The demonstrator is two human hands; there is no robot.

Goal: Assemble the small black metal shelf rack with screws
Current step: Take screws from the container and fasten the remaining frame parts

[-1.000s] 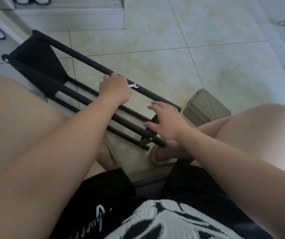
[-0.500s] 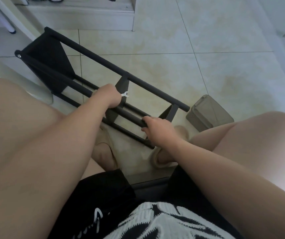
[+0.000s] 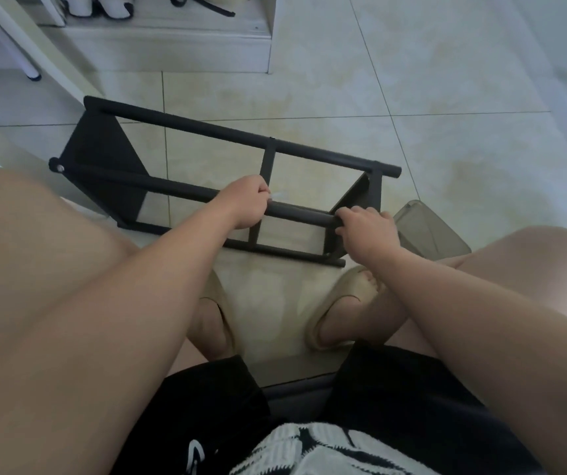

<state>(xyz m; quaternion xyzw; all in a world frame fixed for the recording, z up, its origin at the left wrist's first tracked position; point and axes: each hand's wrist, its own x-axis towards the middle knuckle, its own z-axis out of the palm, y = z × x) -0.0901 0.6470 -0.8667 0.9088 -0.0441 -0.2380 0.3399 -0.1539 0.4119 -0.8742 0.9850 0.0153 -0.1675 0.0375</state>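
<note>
On the tiled floor [image 3: 446,80], just ahead of the seated person's feet, the black metal rack [image 3: 309,153] lies tipped on its side, its long round tubes running from the far left toward the near right. The left hand [image 3: 246,205] is curled round the middle tube, right beside a flat upright crosspiece, and a small pale sliver [image 3: 277,194] pokes out past its fingers, too blurred to name. The right hand [image 3: 367,228] grips the same tube at its near end, fingers wrapped over the top, where a second flat strut meets the frame. The two hands are apart, with a bare stretch of tube between them. The rack's finish is matte and dark; the tubes are smooth and cylindrical, the struts thin and flat, and the far end closes in a solid angular panel [image 3: 104,159]. The tiles are glossy cream with faint yellowish mottling and thin grey grout lines. A translucent smoky plastic box [image 3: 429,231] sits just beside the right hand, and soft beige slippers [image 3: 337,303] cover the feet below the rack.
</note>
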